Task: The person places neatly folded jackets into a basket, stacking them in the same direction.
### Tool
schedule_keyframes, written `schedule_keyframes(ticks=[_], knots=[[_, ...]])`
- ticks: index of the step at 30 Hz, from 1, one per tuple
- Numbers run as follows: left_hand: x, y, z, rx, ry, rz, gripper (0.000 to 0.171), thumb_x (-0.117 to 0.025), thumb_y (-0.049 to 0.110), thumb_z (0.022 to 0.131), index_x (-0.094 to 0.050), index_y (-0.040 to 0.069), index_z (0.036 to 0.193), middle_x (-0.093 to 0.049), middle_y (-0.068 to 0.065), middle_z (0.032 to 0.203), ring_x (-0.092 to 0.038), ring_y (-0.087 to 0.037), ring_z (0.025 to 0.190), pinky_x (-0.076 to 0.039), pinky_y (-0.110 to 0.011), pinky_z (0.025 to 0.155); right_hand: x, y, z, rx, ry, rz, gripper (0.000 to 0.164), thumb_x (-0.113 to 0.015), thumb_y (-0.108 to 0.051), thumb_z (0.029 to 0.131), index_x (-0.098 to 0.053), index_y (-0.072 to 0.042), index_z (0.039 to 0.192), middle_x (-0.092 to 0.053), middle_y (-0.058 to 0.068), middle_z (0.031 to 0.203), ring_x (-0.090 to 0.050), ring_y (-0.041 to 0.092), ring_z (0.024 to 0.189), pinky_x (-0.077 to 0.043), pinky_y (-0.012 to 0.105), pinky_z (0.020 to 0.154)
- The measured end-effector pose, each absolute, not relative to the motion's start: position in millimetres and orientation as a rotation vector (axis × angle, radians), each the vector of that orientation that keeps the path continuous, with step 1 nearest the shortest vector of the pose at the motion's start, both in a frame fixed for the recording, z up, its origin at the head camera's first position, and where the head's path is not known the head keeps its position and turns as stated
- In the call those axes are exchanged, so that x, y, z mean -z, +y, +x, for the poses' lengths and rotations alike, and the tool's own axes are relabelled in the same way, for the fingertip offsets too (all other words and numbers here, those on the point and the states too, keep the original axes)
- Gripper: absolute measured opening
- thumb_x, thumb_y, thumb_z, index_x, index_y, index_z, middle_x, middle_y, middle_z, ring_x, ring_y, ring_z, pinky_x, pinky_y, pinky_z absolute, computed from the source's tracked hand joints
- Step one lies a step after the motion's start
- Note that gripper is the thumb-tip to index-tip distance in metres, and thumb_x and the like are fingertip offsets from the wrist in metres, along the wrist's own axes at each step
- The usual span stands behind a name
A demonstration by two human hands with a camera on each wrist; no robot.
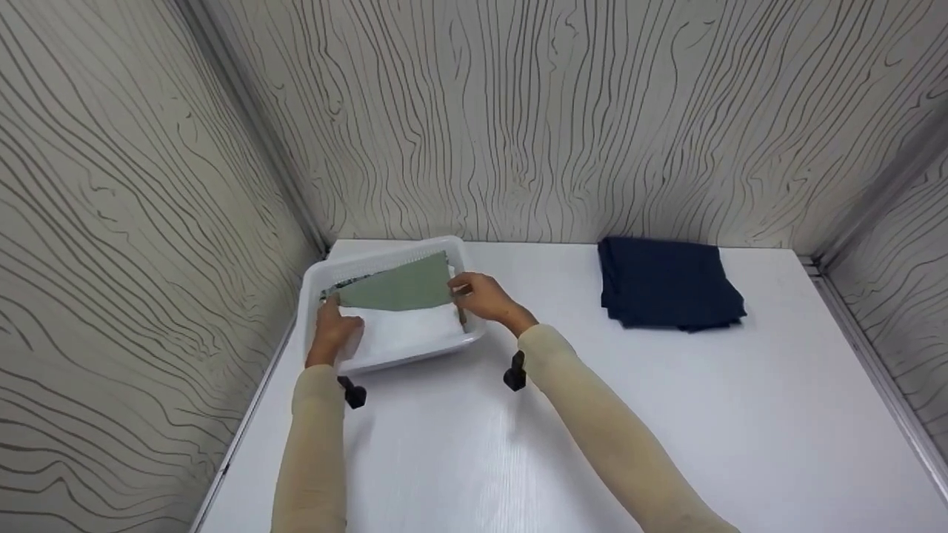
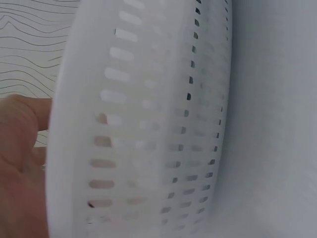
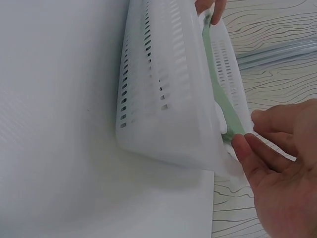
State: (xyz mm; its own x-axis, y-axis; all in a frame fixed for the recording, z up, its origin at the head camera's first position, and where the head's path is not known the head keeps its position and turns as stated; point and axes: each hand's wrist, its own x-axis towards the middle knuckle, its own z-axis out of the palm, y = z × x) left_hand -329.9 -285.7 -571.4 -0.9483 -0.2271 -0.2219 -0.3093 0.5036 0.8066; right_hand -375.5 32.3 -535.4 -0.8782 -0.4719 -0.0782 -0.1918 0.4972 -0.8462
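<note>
A folded green cloth lies in a white plastic basket, over a patterned cloth that shows along its far edge. White fabric fills the near side of the basket. At the cloth's left corner, my left hand pinches its edge between thumb and fingers, inside the rim. My right hand pinches the right corner; the right wrist view shows thumb and fingertips on the green edge. In the left wrist view the basket's slotted wall hides most of my left hand.
A folded navy blue garment lies toward the back right of the white table. Wood-patterned panels stand behind and on both sides; the basket sits close to the back left corner.
</note>
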Motion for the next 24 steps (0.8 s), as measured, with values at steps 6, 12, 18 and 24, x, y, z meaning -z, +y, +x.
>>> schedule_keyframes(ticks=[6,12,18,24], knots=[[570.1,-279.2,-333.2,-1.389,2.902,-0.419,0.075,-0.056,0.002,0.092,-0.028,-0.014,0.16,-0.018,-0.04,0.166,-0.015,-0.055,0.157,-0.02,-0.062,0.13,532.1,40.9,-373.0,1.378,2.433,-0.536,0.043,-0.055,-0.005,0.103,-0.061,0.002,0.145,-0.065,0.02,0.145,-0.066,0.034,0.13,-0.055,0.046,0.109],[560.9,-261.9,-338.5,-1.537,2.973,-0.319,0.059,-0.054,-0.002,0.093,-0.046,-0.014,0.151,-0.042,-0.036,0.156,-0.029,-0.051,0.153,-0.023,-0.059,0.129,528.5,57.9,-375.1,1.429,2.443,-0.533,0.043,-0.055,-0.008,0.105,-0.059,0.0,0.147,-0.062,0.018,0.148,-0.063,0.034,0.134,-0.054,0.046,0.11],[549.1,-239.7,-341.0,-1.652,2.921,-0.272,0.055,-0.051,-0.002,0.097,-0.049,-0.009,0.151,-0.045,-0.031,0.158,-0.034,-0.046,0.155,-0.029,-0.059,0.127,525.9,76.6,-378.9,1.475,2.456,-0.555,0.042,-0.056,-0.007,0.105,-0.059,0.001,0.146,-0.063,0.02,0.147,-0.063,0.036,0.134,-0.056,0.045,0.107],[538.0,-207.5,-342.3,-1.732,2.875,-0.194,0.047,-0.051,0.001,0.099,-0.057,-0.005,0.145,-0.054,-0.025,0.151,-0.047,-0.041,0.148,-0.04,-0.054,0.123,525.8,105.0,-378.2,1.496,2.491,-0.576,0.042,-0.058,-0.006,0.105,-0.059,0.002,0.146,-0.064,0.022,0.145,-0.065,0.037,0.131,-0.058,0.043,0.104]])
